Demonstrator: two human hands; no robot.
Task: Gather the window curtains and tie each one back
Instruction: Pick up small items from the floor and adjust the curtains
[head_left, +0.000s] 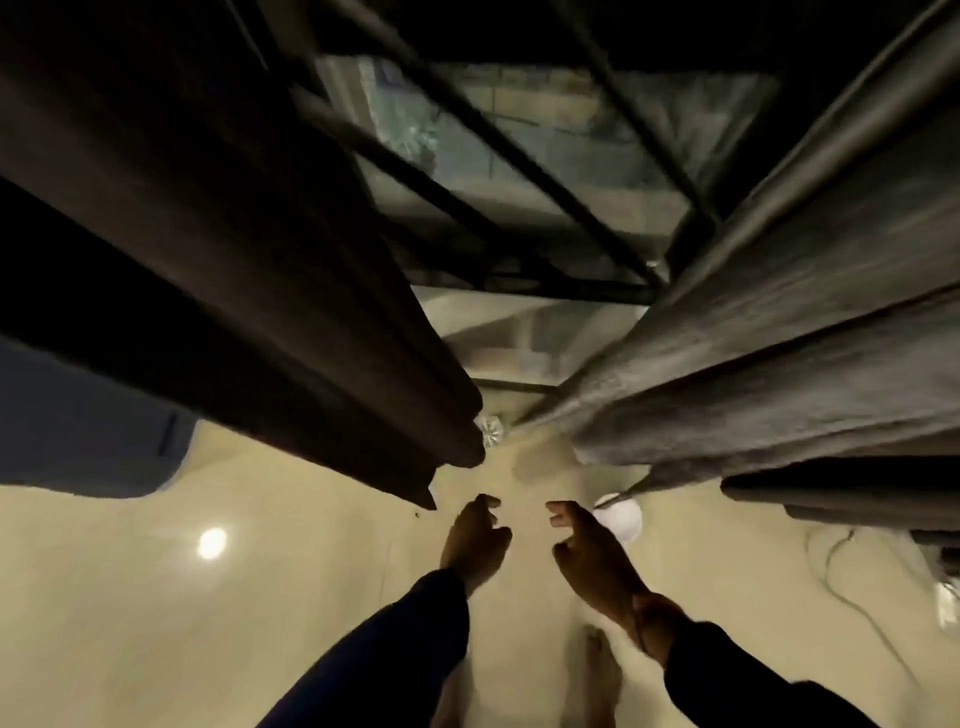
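Observation:
A dark brown curtain (218, 249) hangs on the left and a grey curtain (769, 332) on the right, both reaching down to the floor. Between them a gap shows the barred window (519, 171). My left hand (475, 540) and my right hand (592, 556) reach forward side by side below the gap, fingers loosely curled, holding nothing. Neither hand touches a curtain. Both arms wear dark sleeves. No tie-back is visible.
The floor (260, 597) is pale and glossy with a light reflection at left. A white round object (621, 519) lies by the grey curtain's hem, and a cable (841, 582) trails at right. A blue-grey piece of furniture (78, 431) stands at left. My bare feet show below.

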